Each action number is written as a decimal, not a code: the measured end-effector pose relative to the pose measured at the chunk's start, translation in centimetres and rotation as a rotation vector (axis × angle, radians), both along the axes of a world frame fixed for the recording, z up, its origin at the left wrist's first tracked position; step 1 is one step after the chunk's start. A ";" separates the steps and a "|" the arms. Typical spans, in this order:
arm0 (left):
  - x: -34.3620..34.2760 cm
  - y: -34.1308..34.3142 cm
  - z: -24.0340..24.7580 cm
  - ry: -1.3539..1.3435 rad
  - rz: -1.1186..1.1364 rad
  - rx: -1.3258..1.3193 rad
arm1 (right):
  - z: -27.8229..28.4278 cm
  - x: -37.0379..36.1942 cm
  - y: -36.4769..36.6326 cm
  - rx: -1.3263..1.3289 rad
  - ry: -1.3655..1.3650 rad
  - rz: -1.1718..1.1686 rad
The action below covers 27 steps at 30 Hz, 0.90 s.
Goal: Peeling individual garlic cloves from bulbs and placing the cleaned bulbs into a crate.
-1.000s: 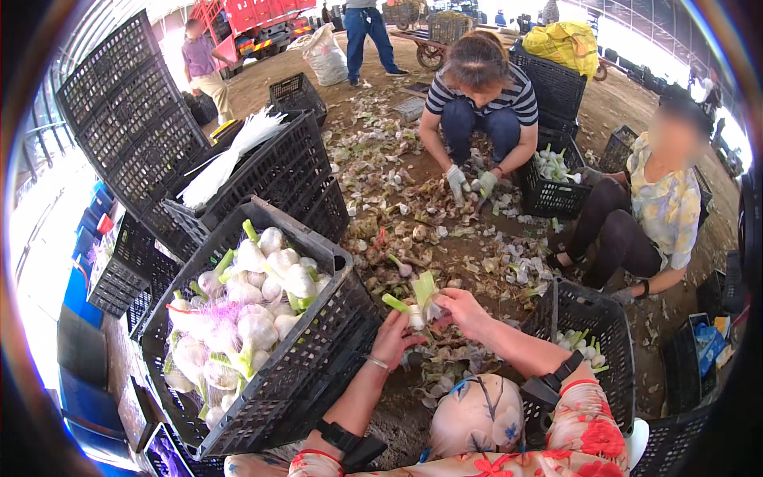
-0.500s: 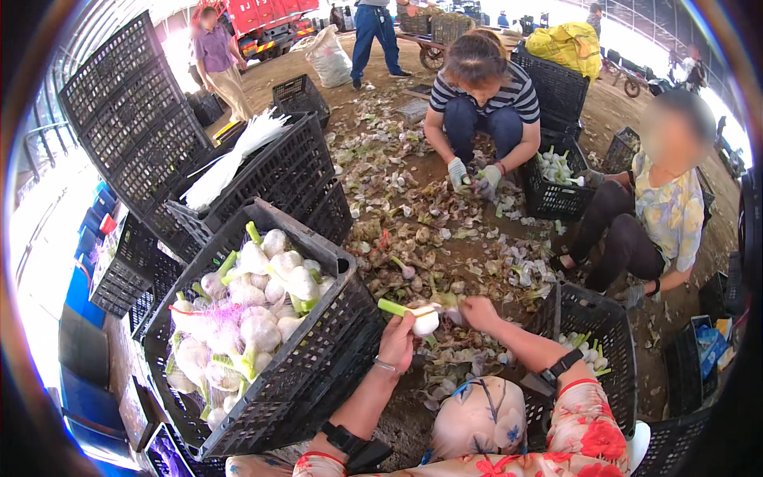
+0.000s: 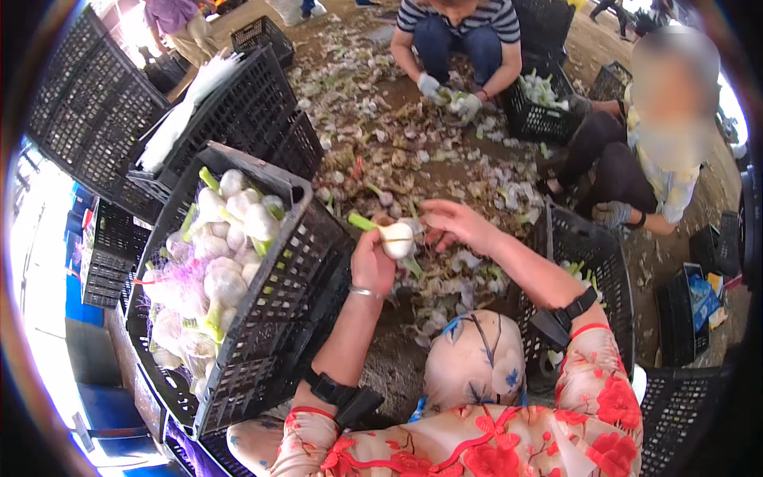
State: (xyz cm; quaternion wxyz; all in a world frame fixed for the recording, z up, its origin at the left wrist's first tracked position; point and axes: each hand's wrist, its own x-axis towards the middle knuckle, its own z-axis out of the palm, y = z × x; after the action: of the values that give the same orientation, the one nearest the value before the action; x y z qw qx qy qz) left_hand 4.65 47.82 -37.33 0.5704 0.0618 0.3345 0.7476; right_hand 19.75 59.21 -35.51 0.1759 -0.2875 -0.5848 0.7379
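My left hand is closed around a white garlic bulb with a short green stem, stem pointing up and left. My right hand is just right of the bulb, its fingers partly spread and the index finger stretched toward it. Loose skin hangs below the bulb. Close by on my left, a tilted black crate holds several trimmed garlic bulbs and a purple net. Another black crate with garlic in it stands by my right forearm.
Garlic skins and trimmings litter the ground ahead. A person in a striped top crouches there with gloved hands on garlic, beside a garlic crate. Another person sits at the right. Stacked crates rise at the left.
Skin was stretched between the bulb and my right hand; now that hand's fingers have spread apart. The bulb stays in my left hand. The view has tilted down, shifting the scene upward.
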 end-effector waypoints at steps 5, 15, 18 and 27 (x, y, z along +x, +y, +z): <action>0.4 0.4 -0.8 0.068 0.013 0.054 | 0.8 -0.9 -1.6 0.057 0.023 0.033; 0.6 -0.4 -0.2 -0.019 0.049 0.063 | -7.6 2.7 -0.7 0.963 -0.637 0.375; 0.7 -0.1 -0.3 0.063 0.137 -0.054 | -6.6 1.7 0.3 0.975 -0.580 0.303; -0.3 0.4 -3.2 0.202 0.199 -0.071 | -4.0 -1.8 -4.8 0.150 0.246 0.199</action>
State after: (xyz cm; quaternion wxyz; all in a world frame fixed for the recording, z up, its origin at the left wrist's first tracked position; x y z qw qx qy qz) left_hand 4.31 48.23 -40.56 0.4590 0.0831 0.4207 0.7781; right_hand 17.97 54.41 -39.49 0.1931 -0.1218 -0.6379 0.7355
